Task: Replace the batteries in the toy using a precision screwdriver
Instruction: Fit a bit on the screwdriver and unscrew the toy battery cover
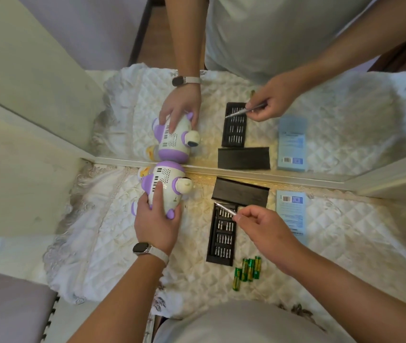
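The pale shirt (246, 323) of the person is closest, at the bottom, and both bare forearms go out from it over a white quilted cloth (113, 231).

The left hand (156, 224), with a watch (141, 248) on the wrist, grips the toy (165, 184). The thumb is on one side, the forefinger lies straight along the body, and the other fingers are curled round the lower end by a purple foot. The toy is white and purple. It lies on the cloth with its grille of small holes facing up, right at the foot of the mirror (320, 120).

The right hand (268, 226) pinches the thin silver screwdriver (225, 209) between thumb and forefinger, the other fingers loosely curled. The tool is over the far end of the open black bit tray (221, 233), with its tip pointing away towards the mirror. Whether it touches the tray I cannot tell.

Just beyond the tray lies its black sleeve (240, 193). To the right is a pale blue box (291, 211). Four green and gold batteries (247, 271) lie together near the tray's near corner, under the right forearm. The mirror shows all of this again, reversed.
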Tool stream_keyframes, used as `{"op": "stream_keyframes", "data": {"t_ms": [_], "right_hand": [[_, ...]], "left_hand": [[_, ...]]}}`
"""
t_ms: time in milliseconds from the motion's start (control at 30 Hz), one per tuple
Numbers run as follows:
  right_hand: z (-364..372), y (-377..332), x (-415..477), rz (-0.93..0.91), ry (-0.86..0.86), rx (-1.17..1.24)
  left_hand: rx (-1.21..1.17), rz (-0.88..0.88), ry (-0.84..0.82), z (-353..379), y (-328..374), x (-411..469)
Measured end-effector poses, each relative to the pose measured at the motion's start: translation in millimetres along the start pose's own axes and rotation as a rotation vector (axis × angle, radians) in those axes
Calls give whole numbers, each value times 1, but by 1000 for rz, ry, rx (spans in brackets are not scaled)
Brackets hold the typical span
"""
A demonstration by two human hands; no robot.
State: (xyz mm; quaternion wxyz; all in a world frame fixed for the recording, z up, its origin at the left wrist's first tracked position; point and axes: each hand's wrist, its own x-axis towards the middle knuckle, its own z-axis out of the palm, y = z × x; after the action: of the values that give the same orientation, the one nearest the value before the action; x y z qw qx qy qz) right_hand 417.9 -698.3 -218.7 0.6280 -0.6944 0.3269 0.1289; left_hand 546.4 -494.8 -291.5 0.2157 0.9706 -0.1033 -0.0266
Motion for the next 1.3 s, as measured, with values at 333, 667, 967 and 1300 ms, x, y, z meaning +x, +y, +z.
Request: {"op": "stream_keyframes", "data": {"t_ms": [333, 667, 967, 1300], "right_hand": [[1, -13, -26, -92, 19, -23], [-14, -48, -84, -405, 61, -103], [-29, -109, -155, -815, 162, -283], [-38, -128, -181, -1095, 410, -491]], "left_hand": [[-121, -80, 38, -30, 2, -21], [-295, 126, 240, -120, 54, -64], [-292, 355, 434, -193, 109, -87], [-148, 474, 503, -237, 138, -103]]}}
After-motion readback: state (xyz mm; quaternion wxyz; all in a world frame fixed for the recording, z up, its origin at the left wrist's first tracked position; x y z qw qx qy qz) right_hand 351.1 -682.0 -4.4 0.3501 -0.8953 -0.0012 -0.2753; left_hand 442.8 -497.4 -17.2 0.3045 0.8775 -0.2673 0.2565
